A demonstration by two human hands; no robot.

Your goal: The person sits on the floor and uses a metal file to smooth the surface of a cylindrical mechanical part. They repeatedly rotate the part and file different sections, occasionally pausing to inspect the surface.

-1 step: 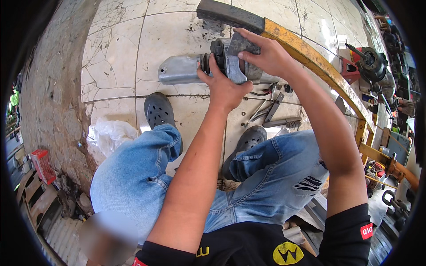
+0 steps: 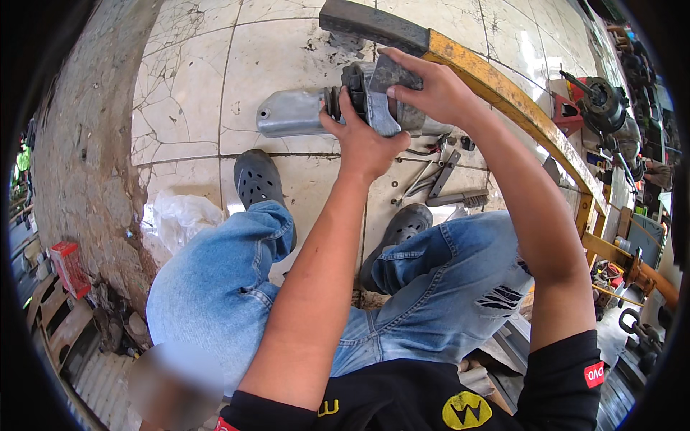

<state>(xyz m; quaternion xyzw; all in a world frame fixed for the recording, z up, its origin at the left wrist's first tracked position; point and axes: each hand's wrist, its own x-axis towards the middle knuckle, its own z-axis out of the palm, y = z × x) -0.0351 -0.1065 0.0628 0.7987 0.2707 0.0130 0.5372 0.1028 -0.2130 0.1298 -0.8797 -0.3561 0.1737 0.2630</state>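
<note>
The left hand (image 2: 368, 149) spreads its fingers around the metal part (image 2: 381, 117) at upper centre, apparently to steady it. The right hand (image 2: 440, 87) pinches a dark plate (image 2: 392, 74) over it, thumb opposing fingers.

The camera sits on the wearer's head, on the left side of a pair. It looks down at the left grip (image 2: 367, 147) and the right grip (image 2: 440, 87), with the tiled floor (image 2: 280, 61) under them. The black shirt (image 2: 399, 399) is at the bottom, so up in the view is straight ahead. The arms (image 2: 305, 302) and blue jeans (image 2: 201, 287) are quite close, and the floor is farther away. The view is very wide and bends near its round, dark edge.
</note>
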